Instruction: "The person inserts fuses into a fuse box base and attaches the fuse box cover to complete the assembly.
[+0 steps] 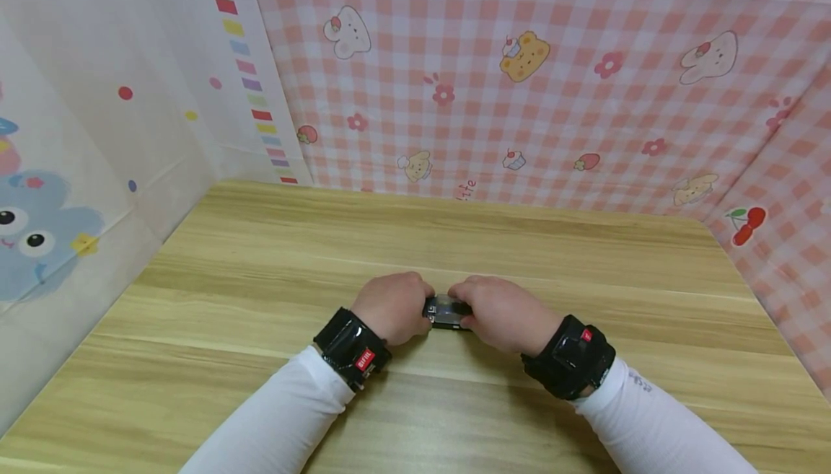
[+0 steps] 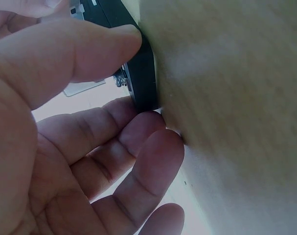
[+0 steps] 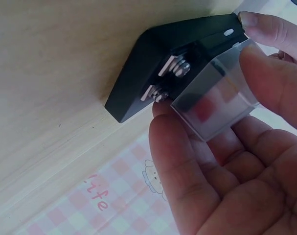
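A small black electrical block [image 1: 448, 312] with a clear plastic cover lies low at the table's middle, between both hands. My left hand [image 1: 392, 308] grips its left end; in the left wrist view the thumb presses the black base [image 2: 144, 73] from one side and fingertips meet it from the other. From the right, my right hand [image 1: 509, 313] pinches the part, thumb on the clear cover [image 3: 219, 98] and fingers behind it. Two metal screw terminals [image 3: 180, 67] stick out beside the cover, which stands tilted from the base in the right wrist view.
A wood-grain table [image 1: 260, 265] runs under both arms. Pink checked cloth [image 1: 480, 120] hangs along its back and right edges, and a white printed cloth [image 1: 169, 135] along the left. Each wrist carries a black strap [image 1: 568, 357].
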`<state>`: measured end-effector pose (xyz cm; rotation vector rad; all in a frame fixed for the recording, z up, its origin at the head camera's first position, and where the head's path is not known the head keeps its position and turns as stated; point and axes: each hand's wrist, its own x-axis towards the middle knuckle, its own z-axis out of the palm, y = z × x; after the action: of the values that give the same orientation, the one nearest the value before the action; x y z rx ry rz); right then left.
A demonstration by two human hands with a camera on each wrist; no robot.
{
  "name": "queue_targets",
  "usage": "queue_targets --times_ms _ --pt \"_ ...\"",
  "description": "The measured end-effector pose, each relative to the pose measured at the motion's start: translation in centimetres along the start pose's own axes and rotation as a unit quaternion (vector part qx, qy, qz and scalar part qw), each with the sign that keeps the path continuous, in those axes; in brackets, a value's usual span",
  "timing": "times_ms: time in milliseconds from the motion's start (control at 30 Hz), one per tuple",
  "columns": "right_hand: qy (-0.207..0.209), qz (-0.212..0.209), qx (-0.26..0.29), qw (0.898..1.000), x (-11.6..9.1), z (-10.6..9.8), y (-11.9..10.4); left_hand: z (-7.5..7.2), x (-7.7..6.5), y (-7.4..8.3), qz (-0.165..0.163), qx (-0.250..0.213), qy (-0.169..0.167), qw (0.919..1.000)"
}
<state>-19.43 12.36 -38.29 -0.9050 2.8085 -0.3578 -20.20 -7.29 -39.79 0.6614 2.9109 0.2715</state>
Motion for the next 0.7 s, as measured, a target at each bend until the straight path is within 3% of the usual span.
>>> queue_targets --times_ms 700 --pt "0.006 -0.004 -0.015 1.0 0.08 0.19 0.11 -0.01 -0.05 0.05 0.003 0.0 0.0 1.0"
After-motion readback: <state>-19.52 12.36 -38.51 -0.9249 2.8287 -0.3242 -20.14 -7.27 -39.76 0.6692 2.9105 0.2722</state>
